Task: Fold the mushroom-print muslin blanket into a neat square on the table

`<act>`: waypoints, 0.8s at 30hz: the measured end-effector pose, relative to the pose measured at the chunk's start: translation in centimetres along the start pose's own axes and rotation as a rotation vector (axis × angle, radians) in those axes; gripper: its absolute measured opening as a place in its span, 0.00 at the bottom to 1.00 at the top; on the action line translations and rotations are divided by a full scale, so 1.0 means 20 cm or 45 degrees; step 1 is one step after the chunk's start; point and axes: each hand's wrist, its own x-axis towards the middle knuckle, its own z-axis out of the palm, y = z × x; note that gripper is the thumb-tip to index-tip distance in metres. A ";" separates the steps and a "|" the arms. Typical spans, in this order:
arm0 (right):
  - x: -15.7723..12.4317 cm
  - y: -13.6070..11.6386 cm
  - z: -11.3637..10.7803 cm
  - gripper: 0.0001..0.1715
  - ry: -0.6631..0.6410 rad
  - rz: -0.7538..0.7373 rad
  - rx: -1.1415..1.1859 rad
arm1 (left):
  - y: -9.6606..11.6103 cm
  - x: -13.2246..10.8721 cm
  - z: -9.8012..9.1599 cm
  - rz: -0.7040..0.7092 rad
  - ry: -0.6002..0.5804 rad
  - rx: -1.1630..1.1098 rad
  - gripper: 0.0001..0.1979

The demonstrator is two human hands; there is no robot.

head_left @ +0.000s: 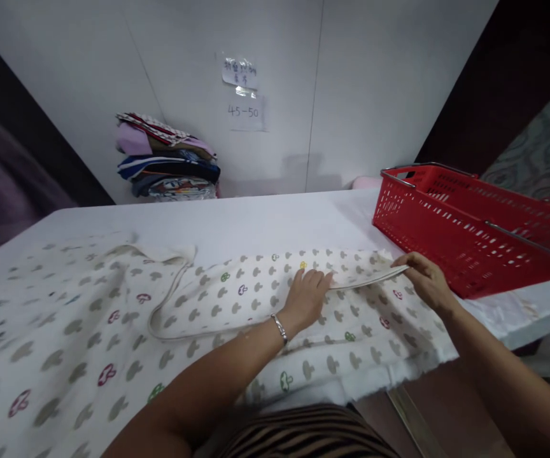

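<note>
A white surface [275, 222] carries a mushroom-print cloth [132, 318], lower left to centre right of the frame, and a red basket [423, 232] at right. The left hand [306, 298] rests on the cloth, grip unclear; the right hand [425, 280] narrowly pinches its edge.

White fabric [230, 312] patterned with grey mushrooms (I spot red, green, purple and yellow ones too) fills my remote view, along with a red basket [447, 242], white tabletop [275, 219] and brown-and-black striped garment [303, 439].
</note>
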 end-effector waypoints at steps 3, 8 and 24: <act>0.04 0.01 -0.03 0.08 0.149 0.138 0.013 | -0.06 -0.09 -0.04 -0.136 -0.041 0.005 0.31; 0.12 0.00 -0.06 0.09 0.189 0.180 -0.148 | -0.10 -0.27 -0.06 -0.236 -0.061 0.013 0.31; 0.36 0.08 -0.06 0.19 -0.131 0.079 -0.443 | -0.48 -0.67 -0.28 -0.447 0.049 -0.067 0.17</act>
